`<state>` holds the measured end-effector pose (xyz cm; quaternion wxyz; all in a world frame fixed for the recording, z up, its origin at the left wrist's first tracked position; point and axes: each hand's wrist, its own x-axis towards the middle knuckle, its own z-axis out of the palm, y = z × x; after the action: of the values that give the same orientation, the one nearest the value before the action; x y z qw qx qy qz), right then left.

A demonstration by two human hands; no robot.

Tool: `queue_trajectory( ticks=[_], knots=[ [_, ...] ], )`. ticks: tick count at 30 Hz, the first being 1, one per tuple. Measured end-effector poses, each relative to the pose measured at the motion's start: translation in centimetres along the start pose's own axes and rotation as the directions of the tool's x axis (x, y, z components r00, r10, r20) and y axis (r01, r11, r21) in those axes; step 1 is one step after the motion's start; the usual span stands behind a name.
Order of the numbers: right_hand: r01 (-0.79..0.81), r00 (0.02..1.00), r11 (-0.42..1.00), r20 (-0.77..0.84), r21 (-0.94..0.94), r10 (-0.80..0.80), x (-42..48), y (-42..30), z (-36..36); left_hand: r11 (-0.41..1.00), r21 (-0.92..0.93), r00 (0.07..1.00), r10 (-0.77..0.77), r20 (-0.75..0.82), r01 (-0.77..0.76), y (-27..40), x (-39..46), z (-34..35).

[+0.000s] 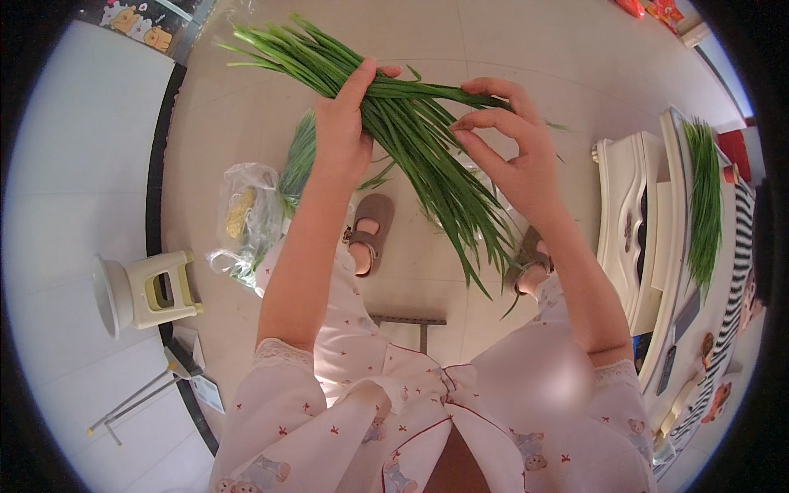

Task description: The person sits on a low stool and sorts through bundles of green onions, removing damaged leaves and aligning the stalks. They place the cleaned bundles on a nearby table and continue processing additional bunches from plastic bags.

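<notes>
A thick bunch of green garlic chives (419, 132) hangs across the front of me, its pale cut ends at upper left and its leaf tips drooping to lower right. My left hand (346, 114) grips it near the stem end, thumb over the top. At the right side of the bunch, my right hand (508, 138) has its fingers bent around some leaves; thumb and index finger meet at a leaf's edge. A second heap of chives (299, 163) lies on the floor behind my left forearm, partly hidden by it.
Beside my left leg lies a clear plastic bag (249, 197) with something yellow inside. A cream stool (163, 289) with a basin (111, 296) stands at left. On the right, a white cabinet (629, 228) bears another row of chives (703, 203) and a remote control (666, 370).
</notes>
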<state>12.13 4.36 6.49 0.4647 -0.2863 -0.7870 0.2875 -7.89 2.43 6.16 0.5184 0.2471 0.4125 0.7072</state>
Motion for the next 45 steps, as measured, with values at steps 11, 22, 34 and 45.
queue_trajectory(
  ticks=[11,22,34,45],
  knots=[
    [0.152,0.987,0.943,0.093,-0.298,-0.13,-0.1,-0.8,-1.1,0.997,-0.036,0.998,0.068,0.006,-0.068,0.0,0.6,-0.6],
    [0.16,0.987,0.937,0.068,-0.31,-0.146,0.0,-0.4,0.1,0.995,-0.054,0.996,0.087,-0.012,-0.087,-0.2,0.5,-0.2],
    [-0.225,0.974,0.962,-0.05,-0.152,0.22,0.0,3.5,-2.0,0.994,-0.051,0.936,0.078,-0.342,-0.101,-1.4,2.3,-3.6],
    [-0.511,0.777,0.765,0.17,-0.392,0.606,-2.7,7.4,-3.4,0.966,-0.105,0.85,0.155,-0.503,-0.238,0.4,3.7,-5.2]
  ],
)
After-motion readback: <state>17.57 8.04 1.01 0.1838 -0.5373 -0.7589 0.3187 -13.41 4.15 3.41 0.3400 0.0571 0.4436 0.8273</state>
